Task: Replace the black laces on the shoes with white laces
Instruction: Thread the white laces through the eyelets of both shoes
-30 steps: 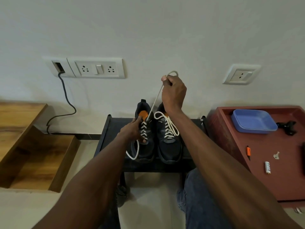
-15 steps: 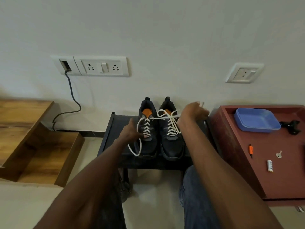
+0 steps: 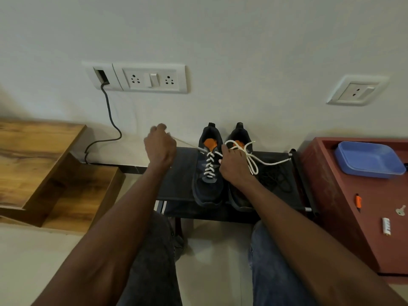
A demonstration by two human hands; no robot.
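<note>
Two dark shoes with orange insoles stand side by side on a black rack (image 3: 181,180) against the wall. White lace (image 3: 209,164) criss-crosses the left shoe (image 3: 207,191). My left hand (image 3: 160,146) grips one end of it, drawn taut out to the left. Over the right shoe (image 3: 239,134) lies my right hand (image 3: 234,166), its fingertips pinching lace at the left shoe's top eyelets. The right shoe's white lace (image 3: 254,164) is loosely looped, one end trailing right. A tangle of black laces (image 3: 277,180) lies on the rack to the right.
To the right stands a maroon table (image 3: 353,206) with a blue tray (image 3: 367,159), an orange item (image 3: 358,200), a key (image 3: 400,210) and a small white cylinder (image 3: 386,226). Wooden steps (image 3: 44,173) are at left. A cable (image 3: 110,120) hangs from the wall sockets (image 3: 152,78).
My right hand came down from pulling lace high, swung right, then returned to the shoes. My left hand left the left shoe and pulled a lace end out leftward.
</note>
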